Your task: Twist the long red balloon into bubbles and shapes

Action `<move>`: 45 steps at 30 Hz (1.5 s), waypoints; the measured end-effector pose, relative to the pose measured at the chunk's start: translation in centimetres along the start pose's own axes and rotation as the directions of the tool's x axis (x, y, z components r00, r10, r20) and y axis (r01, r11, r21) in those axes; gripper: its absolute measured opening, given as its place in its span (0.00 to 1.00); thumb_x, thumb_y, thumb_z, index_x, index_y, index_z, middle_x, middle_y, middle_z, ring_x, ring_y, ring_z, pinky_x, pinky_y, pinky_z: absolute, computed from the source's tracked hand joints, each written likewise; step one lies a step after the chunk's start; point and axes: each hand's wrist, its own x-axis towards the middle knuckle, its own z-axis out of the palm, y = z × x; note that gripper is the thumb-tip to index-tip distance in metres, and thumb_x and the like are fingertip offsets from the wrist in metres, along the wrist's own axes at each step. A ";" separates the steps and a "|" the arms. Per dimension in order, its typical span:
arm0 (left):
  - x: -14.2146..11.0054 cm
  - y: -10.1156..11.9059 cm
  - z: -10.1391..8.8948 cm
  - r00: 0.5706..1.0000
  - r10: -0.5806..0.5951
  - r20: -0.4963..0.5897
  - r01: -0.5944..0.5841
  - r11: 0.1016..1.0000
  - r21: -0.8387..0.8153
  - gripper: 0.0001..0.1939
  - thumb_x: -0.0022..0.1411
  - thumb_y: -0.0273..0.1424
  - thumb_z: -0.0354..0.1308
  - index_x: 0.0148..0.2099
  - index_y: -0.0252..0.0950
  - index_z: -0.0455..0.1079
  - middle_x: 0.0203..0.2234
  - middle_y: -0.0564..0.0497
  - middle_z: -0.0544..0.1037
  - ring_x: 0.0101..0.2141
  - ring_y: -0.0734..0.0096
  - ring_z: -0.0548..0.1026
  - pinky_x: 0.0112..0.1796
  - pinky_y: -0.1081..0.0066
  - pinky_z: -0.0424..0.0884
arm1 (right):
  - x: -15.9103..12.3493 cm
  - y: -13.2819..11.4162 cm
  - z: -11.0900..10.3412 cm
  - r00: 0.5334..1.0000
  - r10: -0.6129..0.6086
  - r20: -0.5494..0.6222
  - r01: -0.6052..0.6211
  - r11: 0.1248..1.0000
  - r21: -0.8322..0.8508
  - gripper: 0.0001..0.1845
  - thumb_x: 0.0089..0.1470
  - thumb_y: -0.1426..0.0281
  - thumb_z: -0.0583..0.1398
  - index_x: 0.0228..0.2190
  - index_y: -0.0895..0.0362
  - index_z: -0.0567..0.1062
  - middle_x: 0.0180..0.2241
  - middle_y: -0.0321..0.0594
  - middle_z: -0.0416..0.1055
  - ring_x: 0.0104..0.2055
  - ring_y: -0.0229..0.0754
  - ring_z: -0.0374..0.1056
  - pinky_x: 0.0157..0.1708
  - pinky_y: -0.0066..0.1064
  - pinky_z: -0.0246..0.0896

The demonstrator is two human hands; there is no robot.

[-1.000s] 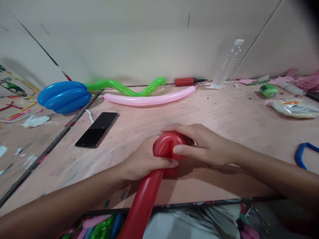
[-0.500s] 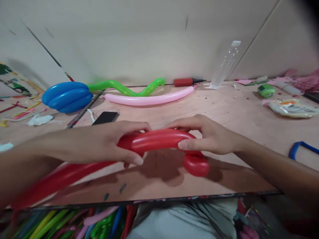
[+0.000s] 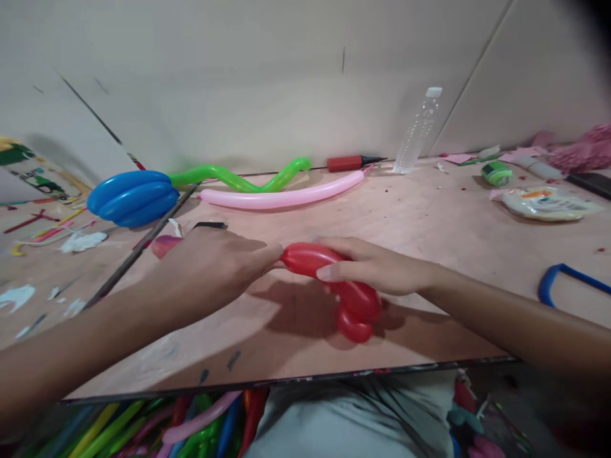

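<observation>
A long red balloon, folded into short segments, is held a little above the pinkish table. My right hand is wrapped round its folded part, thumb on the near side. My left hand is closed just left of it, fingertips pinching the balloon's left end. The rest of the red balloon is hidden behind my left hand and forearm.
Behind lie a blue balloon bundle, a green balloon, a pink balloon, a red pump and a clear bottle. A phone peeks past my left hand. A blue loop lies right; many balloons below the edge.
My hands have come closer together and the red balloon between them has been folded shorter. The long tail that ran to the lower left is no longer in sight.
</observation>
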 end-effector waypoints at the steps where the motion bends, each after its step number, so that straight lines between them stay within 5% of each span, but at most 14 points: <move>1: 0.1 -0.1 0.1 0.998 0.060 0.029 -0.062 0.995 0.075 0.08 0.58 0.31 0.62 0.27 0.40 0.72 0.16 0.54 0.63 0.21 0.70 0.56 0.28 0.66 0.42 | 0.0 -0.1 0.2 1.000 0.019 -0.023 -0.018 1.000 0.009 0.20 0.65 0.56 0.60 0.51 0.56 0.75 0.51 0.42 0.76 0.50 0.46 0.72 0.48 0.36 0.66; 3: 0.3 -0.5 0.5 0.982 0.142 0.122 -0.168 0.956 0.240 0.11 0.63 0.32 0.58 0.27 0.40 0.70 0.18 0.52 0.66 0.23 0.67 0.60 0.29 0.65 0.44 | 0.0 -0.2 0.3 0.997 0.051 -0.053 -0.050 0.998 0.022 0.23 0.64 0.51 0.61 0.48 0.56 0.77 0.46 0.42 0.78 0.44 0.44 0.73 0.42 0.34 0.68; 5: 0.4 -1.2 0.9 0.989 0.096 0.112 -0.126 0.945 0.303 0.12 0.66 0.38 0.59 0.30 0.40 0.71 0.24 0.49 0.73 0.26 0.63 0.65 0.31 0.66 0.47 | 0.0 -0.2 0.1 0.995 0.070 -0.067 -0.066 0.996 0.053 0.23 0.63 0.50 0.61 0.47 0.56 0.77 0.42 0.41 0.78 0.38 0.42 0.73 0.37 0.32 0.67; 9: 0.4 -3.1 1.3 0.995 -0.068 -0.076 0.092 0.922 0.377 0.21 0.63 0.54 0.61 0.36 0.41 0.74 0.25 0.48 0.73 0.26 0.62 0.66 0.31 0.67 0.46 | -0.1 -0.1 -1.5 0.993 0.010 -0.118 -0.012 1.000 -0.018 0.19 0.66 0.53 0.59 0.48 0.54 0.77 0.43 0.40 0.78 0.36 0.40 0.72 0.35 0.32 0.66; 12: -0.1 -4.3 1.5 0.986 -0.082 -0.145 0.137 0.893 0.428 0.24 0.61 0.56 0.63 0.31 0.39 0.72 0.22 0.51 0.68 0.24 0.66 0.61 0.30 0.67 0.43 | -0.4 -0.2 -2.8 0.991 -0.031 -0.128 0.006 0.981 -0.195 0.19 0.67 0.52 0.58 0.42 0.54 0.77 0.41 0.39 0.77 0.37 0.42 0.72 0.36 0.33 0.64; 16: -0.8 -5.4 1.6 0.988 0.148 -0.032 -0.108 0.836 0.538 0.18 0.72 0.39 0.52 0.30 0.40 0.68 0.21 0.51 0.71 0.24 0.64 0.65 0.29 0.66 0.46 | -0.9 -0.7 -3.5 0.990 -0.030 -0.141 -0.039 0.885 -0.464 0.21 0.64 0.49 0.60 0.41 0.54 0.77 0.40 0.39 0.77 0.39 0.45 0.71 0.38 0.34 0.61; 20: -1.0 -5.7 1.5 0.933 0.328 0.147 -0.345 0.700 0.625 0.18 0.74 0.28 0.44 0.31 0.39 0.68 0.23 0.50 0.74 0.26 0.62 0.70 0.31 0.66 0.56 | -1.3 -1.4 -3.8 0.995 -0.003 -0.102 -0.059 0.801 -0.596 0.20 0.64 0.51 0.59 0.41 0.54 0.76 0.38 0.39 0.78 0.36 0.45 0.71 0.35 0.34 0.57; 26: -1.4 -7.0 1.0 0.992 0.087 0.093 -0.126 0.754 0.645 0.19 0.72 0.47 0.51 0.38 0.39 0.72 0.28 0.47 0.79 0.30 0.58 0.75 0.29 0.66 0.56 | -1.3 -0.7 -4.9 0.994 0.053 -0.096 -0.105 0.724 -0.682 0.09 0.62 0.61 0.59 0.38 0.53 0.75 0.34 0.38 0.77 0.34 0.45 0.69 0.33 0.33 0.53; 33: -2.5 -9.3 1.1 0.961 0.123 0.249 -0.246 0.791 0.559 0.19 0.73 0.33 0.43 0.33 0.38 0.70 0.25 0.47 0.76 0.27 0.62 0.72 0.29 0.67 0.57 | -1.1 0.3 -5.6 0.994 0.057 -0.092 -0.106 0.673 -0.732 0.06 0.61 0.64 0.59 0.34 0.53 0.71 0.34 0.39 0.75 0.35 0.45 0.68 0.34 0.34 0.54; 36: -2.8 -9.3 1.1 0.982 -0.010 0.189 -0.100 0.819 0.564 0.17 0.72 0.42 0.48 0.38 0.38 0.72 0.32 0.44 0.80 0.32 0.58 0.75 0.30 0.67 0.58 | -1.1 0.1 -5.6 0.992 0.085 -0.091 -0.124 0.657 -0.743 0.07 0.61 0.63 0.59 0.34 0.53 0.70 0.33 0.37 0.74 0.33 0.44 0.67 0.33 0.34 0.52; 39: -3.4 -9.9 0.8 0.973 -0.207 0.104 0.099 0.778 0.621 0.22 0.71 0.51 0.49 0.39 0.40 0.72 0.29 0.46 0.80 0.27 0.60 0.73 0.28 0.67 0.52 | -1.1 0.1 -5.8 0.986 0.112 -0.124 -0.167 0.638 -0.751 0.09 0.61 0.61 0.60 0.33 0.53 0.70 0.31 0.36 0.73 0.31 0.43 0.66 0.31 0.34 0.52; 45: -4.1 -10.1 -0.2 0.946 -0.247 0.210 0.071 0.791 0.607 0.23 0.75 0.42 0.40 0.42 0.37 0.73 0.34 0.42 0.81 0.35 0.54 0.78 0.34 0.64 0.62 | -0.7 0.6 -5.8 0.985 0.108 -0.134 -0.172 0.645 -0.745 0.12 0.61 0.58 0.59 0.35 0.54 0.72 0.34 0.40 0.75 0.33 0.45 0.68 0.33 0.34 0.53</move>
